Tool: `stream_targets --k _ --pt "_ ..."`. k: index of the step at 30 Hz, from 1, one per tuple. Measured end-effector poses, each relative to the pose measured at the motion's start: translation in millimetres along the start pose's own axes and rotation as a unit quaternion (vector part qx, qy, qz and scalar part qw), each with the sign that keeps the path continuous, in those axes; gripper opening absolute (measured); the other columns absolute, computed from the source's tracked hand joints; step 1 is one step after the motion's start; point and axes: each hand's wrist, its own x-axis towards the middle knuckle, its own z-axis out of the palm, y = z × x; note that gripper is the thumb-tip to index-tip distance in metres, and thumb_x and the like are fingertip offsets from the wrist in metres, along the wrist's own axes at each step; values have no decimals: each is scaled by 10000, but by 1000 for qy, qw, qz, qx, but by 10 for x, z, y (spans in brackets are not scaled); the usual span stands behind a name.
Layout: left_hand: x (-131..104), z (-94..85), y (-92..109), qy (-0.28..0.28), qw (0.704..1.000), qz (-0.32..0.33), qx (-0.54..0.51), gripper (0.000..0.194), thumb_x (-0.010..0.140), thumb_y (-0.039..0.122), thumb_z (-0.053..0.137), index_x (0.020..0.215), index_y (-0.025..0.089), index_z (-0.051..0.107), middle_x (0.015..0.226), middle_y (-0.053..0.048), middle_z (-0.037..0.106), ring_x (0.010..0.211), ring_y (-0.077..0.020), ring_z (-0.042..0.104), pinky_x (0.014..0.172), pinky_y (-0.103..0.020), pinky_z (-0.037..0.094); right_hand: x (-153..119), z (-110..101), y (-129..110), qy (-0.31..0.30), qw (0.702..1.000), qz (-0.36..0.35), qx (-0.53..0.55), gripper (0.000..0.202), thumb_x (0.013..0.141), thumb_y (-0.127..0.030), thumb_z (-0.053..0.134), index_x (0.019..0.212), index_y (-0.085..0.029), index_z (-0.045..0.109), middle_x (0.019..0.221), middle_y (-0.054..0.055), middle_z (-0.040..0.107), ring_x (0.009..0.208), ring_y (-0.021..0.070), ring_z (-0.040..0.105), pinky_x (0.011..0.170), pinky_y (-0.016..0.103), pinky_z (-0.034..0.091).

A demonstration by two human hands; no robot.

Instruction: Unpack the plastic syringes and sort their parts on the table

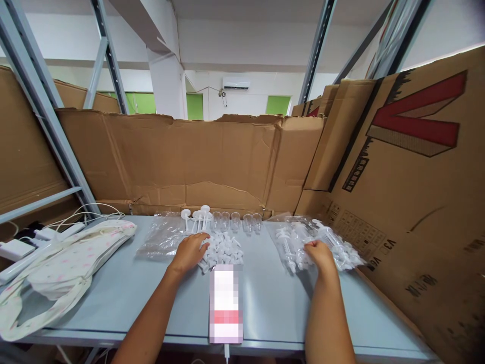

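Observation:
My left hand (192, 248) is at the left edge of a pile of small white plastic pieces (223, 248), its fingers apart. My right hand (319, 251) has its fingers pinched together at the clear plastic bags (299, 237) on the right, which hold white and clear parts; what the fingertips grip is too small to make out. Behind the pile stand several clear plastic cups (235, 221) in a row. White plungers with round tops (205, 214) stand to the left of the cups.
An empty-looking clear bag (161, 235) lies left of the plungers. A phone (226, 303) with a cable lies at the front middle. A white patterned fabric bag (76, 263) and power strips (38, 247) are at the left. Cardboard (197, 156) walls the back and right.

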Motion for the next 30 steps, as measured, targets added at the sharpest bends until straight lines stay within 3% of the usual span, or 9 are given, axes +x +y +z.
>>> stream_targets --k 4,7,12,15,19,21,23,26,30 --pt "-3 -4 19 1 1000 -2 -17 311 831 277 438 1081 227 616 1110 -76 645 1029 -265 576 877 -352 388 -53 -65 -116 44 999 16 8 124 612 -330 517 623 -209 541 585 53 635 536 213 569 543 324 420" --pt "-3 11 10 8 998 -3 -57 295 818 279 458 1052 226 631 1089 -80 650 1021 -272 574 888 -366 385 -125 -131 -275 96 991 -22 89 150 644 -358 533 676 -212 535 659 53 649 602 214 581 618 350 438" --pt "24 70 8 36 967 -12 -252 337 784 355 543 1097 243 601 1140 -71 615 1043 -247 557 912 -360 399 -266 -231 -548 -14 926 -65 372 251 658 -403 648 756 -216 513 711 23 645 693 184 610 675 322 472" --pt "30 82 83 -11 901 -33 -431 557 737 398 629 1244 226 476 1215 -121 557 1047 -247 563 916 -387 413 -384 -218 -737 -118 890 -77 434 260 665 -384 694 764 -219 519 683 13 656 663 163 607 654 295 462" --pt "-28 70 258 -135 756 -17 -640 709 709 433 673 1322 240 374 1303 -157 484 1081 -274 559 920 -439 423 -615 -18 -1071 -263 842 -98 460 226 709 -356 681 751 -221 505 652 -7 659 585 124 566 626 266 438" --pt "-60 83 331 -166 701 -10 -694 719 689 428 697 1314 244 392 1283 -146 508 1060 -279 574 915 -459 432 -734 123 -1229 -327 823 -92 456 228 713 -361 679 756 -218 507 650 -2 667 574 123 560 610 262 433" --pt "-68 112 366 -162 672 -31 -722 660 707 416 684 1287 227 432 1214 -137 563 995 -262 609 880 -450 464 -821 244 -1339 -361 813 -77 450 243 695 -361 698 759 -216 514 652 0 669 560 123 555 587 260 429" --pt "-23 148 340 -108 652 -111 -742 498 775 414 609 1210 197 504 1102 -117 626 839 -207 654 777 -384 526 -868 344 -1390 -371 787 -38 491 300 662 -380 726 847 -232 541 740 10 686 592 137 587 615 278 456" --pt "67 124 255 -17 597 -169 -784 391 845 406 508 1193 228 511 1045 -56 647 760 -149 660 794 -348 536 -878 384 -1357 -377 724 23 578 467 662 -504 689 1046 -274 554 990 51 666 829 197 639 745 338 493"
